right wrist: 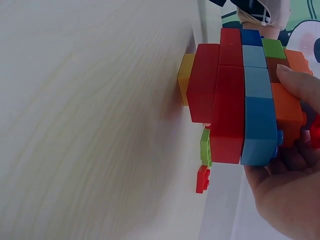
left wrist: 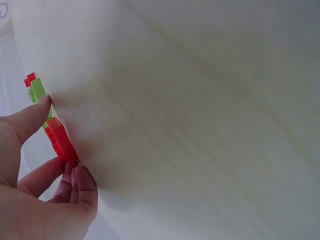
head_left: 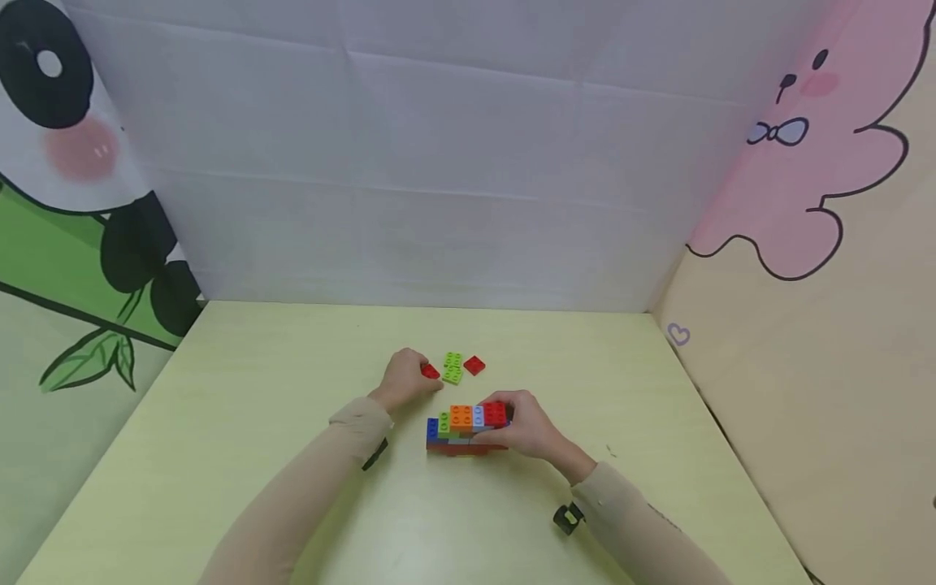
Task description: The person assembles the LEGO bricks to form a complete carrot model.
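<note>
My right hand (head_left: 532, 426) grips a multicoloured block build (head_left: 461, 439) at its right end, thumb on the near side. In the right wrist view the build shows red, blue, orange and green bricks (right wrist: 230, 110), with a yellow one at its base. My left hand (head_left: 405, 380) is at a red brick (left wrist: 62, 141) on the table. Its fingertips touch one end of that brick, while the thumb stands apart from the other end. Lime green bricks (head_left: 452, 368) lie just right of the left hand, and another red brick (head_left: 474, 366) lies beyond them.
The pale wooden table (head_left: 241, 455) runs back to a white cloth (head_left: 439, 162). Painted side walls (head_left: 804, 366) border it left and right. A dark wrist mount (head_left: 568, 517) hangs by the right sleeve.
</note>
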Tool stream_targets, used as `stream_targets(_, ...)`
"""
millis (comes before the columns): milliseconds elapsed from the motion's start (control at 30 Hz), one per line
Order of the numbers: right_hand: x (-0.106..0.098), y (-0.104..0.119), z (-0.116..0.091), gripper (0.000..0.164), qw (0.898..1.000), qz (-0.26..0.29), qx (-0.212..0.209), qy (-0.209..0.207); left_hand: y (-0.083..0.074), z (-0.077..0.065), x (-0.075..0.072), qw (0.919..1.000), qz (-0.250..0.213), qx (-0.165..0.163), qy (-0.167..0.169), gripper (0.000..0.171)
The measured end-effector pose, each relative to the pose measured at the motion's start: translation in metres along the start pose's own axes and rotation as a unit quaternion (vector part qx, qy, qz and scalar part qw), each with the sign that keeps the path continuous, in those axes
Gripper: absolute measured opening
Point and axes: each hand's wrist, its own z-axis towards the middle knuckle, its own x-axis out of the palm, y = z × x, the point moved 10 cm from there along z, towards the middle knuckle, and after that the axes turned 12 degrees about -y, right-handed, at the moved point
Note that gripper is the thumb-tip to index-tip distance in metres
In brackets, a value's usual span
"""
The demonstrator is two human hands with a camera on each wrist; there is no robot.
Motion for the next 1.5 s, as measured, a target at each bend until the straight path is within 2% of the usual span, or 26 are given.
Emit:
stream_targets(133,0.001,0.0,0.0,0.038,1.0,-0.002,-0.004,0.001,0.001,-0.001,-0.001,1.0,0.001,0.003,-0.007,0.044)
stream_targets(300,0.001,0.001,0.0,0.037,1.0,-0.008,-0.005,-0.001,-0.003,-0.001,-0.003,0.9994,0.0,0.03,-0.017,0.031)
stream_targets(367,0.0,0.001,0.0,0.037,1.0,-0.011,-0.004,-0.002,-0.005,-0.002,-0.003,0.9994,-0.006,0.031,-0.009,0.03)
stream_targets(567,-0.003,0.002,0.001,0.037,1.0,-0.015,-0.013,-0.003,-0.006,-0.005,-0.008,0.9992,-0.028,0.005,0.029,0.031)
stream_targets(667,-0.005,0.003,0.001,0.037,1.0,-0.019,-0.017,-0.004,-0.015,-0.008,-0.013,0.9981,-0.035,0.016,0.048,0.035)
stream_targets(800,-0.008,0.003,0.0,0.037,1.0,-0.023,-0.013,-0.006,-0.031,-0.017,-0.02,0.9955,-0.053,0.035,0.07,0.036)
stream_targets(933,-0.006,0.003,-0.001,0.037,1.0,-0.02,-0.011,0.0,-0.038,-0.028,-0.027,0.9942,-0.06,0.037,0.081,0.033)
stream_targets(1133,-0.004,0.006,-0.001,0.035,1.0,-0.021,-0.013,0.007,-0.055,-0.044,-0.039,0.9911,-0.077,0.055,0.093,0.042)
stream_targets(1500,-0.004,0.006,-0.006,0.035,1.0,-0.018,-0.017,0.006,-0.086,-0.079,-0.061,0.9788,-0.126,0.107,0.12,0.042)
